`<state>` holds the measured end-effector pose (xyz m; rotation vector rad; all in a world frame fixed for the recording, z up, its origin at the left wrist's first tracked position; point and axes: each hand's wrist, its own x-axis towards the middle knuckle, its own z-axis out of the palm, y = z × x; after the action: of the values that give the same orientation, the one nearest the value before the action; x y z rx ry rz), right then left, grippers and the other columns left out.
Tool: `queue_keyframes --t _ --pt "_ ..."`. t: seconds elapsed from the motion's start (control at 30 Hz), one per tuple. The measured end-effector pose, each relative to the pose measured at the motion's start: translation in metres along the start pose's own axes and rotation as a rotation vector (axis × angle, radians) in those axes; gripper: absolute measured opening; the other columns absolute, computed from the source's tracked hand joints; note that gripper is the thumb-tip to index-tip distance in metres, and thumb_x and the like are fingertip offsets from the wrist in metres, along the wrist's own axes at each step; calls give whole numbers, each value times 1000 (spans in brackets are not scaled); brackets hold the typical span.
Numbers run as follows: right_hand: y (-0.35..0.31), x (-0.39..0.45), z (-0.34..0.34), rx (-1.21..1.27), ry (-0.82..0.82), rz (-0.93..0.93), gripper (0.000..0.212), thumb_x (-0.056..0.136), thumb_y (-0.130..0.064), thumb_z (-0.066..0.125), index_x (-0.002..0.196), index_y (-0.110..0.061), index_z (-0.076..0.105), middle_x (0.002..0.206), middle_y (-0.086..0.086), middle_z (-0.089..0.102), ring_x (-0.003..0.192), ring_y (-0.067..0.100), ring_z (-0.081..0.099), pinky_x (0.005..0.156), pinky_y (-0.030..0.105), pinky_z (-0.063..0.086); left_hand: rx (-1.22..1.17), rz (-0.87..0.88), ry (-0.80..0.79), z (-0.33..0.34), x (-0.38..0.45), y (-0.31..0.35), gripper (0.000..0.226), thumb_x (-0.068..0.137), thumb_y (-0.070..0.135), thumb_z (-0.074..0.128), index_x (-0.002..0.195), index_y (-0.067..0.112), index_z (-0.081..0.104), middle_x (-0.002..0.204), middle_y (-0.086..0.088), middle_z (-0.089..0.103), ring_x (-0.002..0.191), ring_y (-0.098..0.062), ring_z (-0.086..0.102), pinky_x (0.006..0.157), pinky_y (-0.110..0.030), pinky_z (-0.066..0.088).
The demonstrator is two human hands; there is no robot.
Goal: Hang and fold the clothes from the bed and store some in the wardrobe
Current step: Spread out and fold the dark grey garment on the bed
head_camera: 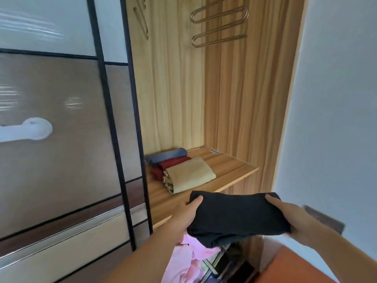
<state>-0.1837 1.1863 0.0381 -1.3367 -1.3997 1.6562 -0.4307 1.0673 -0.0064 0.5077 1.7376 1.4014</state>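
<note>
Wood lines the open wardrobe (234,99), and its shelf (230,170) sits low, with a pale blue wall (336,99) to the right. Sliding doors (61,139) stand on the left. Metal hangers (219,27) hang up high. On the shelf lie a blue roll (167,155), a red cloth (171,164) and a tan folded cloth (189,174), side by side. Pink clothes (187,260) hang below. Both hands hold a folded black cloth (234,217) just in front of the shelf edge. The left hand (187,215) grips its left end, the right hand (289,217) its right end.

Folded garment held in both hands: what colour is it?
Black, seen in the head view.
</note>
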Motion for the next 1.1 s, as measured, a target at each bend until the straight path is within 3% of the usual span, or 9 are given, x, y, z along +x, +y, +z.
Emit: queue_keyframes --t 0.1,0.2,0.3,0.4,0.5,0.73,0.83,0.97,1.1 --pt "-27 56 15 37 -144 6 32 91 -20 63 116 -1 60 108 19 69 99 36 65 82 44 54 -58 0 75 3 43 23 43 82 52 65 113 23 62 118 0 65 95 -15 64 71 -26 52" --pt "-51 113 46 22 -218 0 33 90 -13 59 121 -2 58 115 20 66 105 38 62 91 46 51 -72 -17 216 -4 81 47 51 84 44 60 127 19 54 117 -1 61 102 -21 58 88 -35 48" --pt "-73 174 88 -21 -220 3 36 86 -13 58 120 -2 56 116 23 64 102 39 62 83 44 54 -130 4 350 -17 125 71 46 88 36 58 127 14 52 116 -5 60 99 -23 56 78 -33 44" --pt "-97 237 139 -51 -270 7 32 89 -19 55 117 -4 54 104 21 64 88 34 63 62 33 54 -181 35 470 -34 179 90 41 90 35 56 122 10 57 105 -6 61 89 -22 57 72 -33 43" --pt "-119 304 195 -103 -270 -61 45 87 -22 57 128 -6 45 110 19 59 95 33 59 77 39 52 -255 69 580 -54 238 98 42 93 35 54 124 7 55 98 -3 58 82 -19 54 68 -31 42" --pt "-138 436 305 -234 -313 -218 33 92 -15 52 121 -1 57 90 12 59 93 38 58 77 38 42 -309 105 792 -92 350 113 28 96 28 48 119 15 56 94 0 57 81 -16 55 58 -28 40" --pt "-118 473 333 -288 -315 -233 30 95 -17 48 123 -7 54 87 2 53 81 21 51 82 36 39 -232 68 802 -103 384 99 29 98 23 48 126 17 54 107 -3 60 93 -20 59 69 -33 48" --pt "-76 498 339 -446 -360 -261 36 92 -12 49 127 -5 54 112 15 61 105 31 55 94 41 44 -64 -31 757 -103 408 64 42 97 13 45 139 11 47 128 -16 57 114 -33 55 99 -44 47" --pt "-74 502 340 -479 -329 -287 35 92 -17 45 124 -7 56 115 16 62 106 32 56 97 45 45 16 -2 760 -103 411 62 37 97 21 44 132 13 52 114 -10 61 101 -25 58 84 -32 46"
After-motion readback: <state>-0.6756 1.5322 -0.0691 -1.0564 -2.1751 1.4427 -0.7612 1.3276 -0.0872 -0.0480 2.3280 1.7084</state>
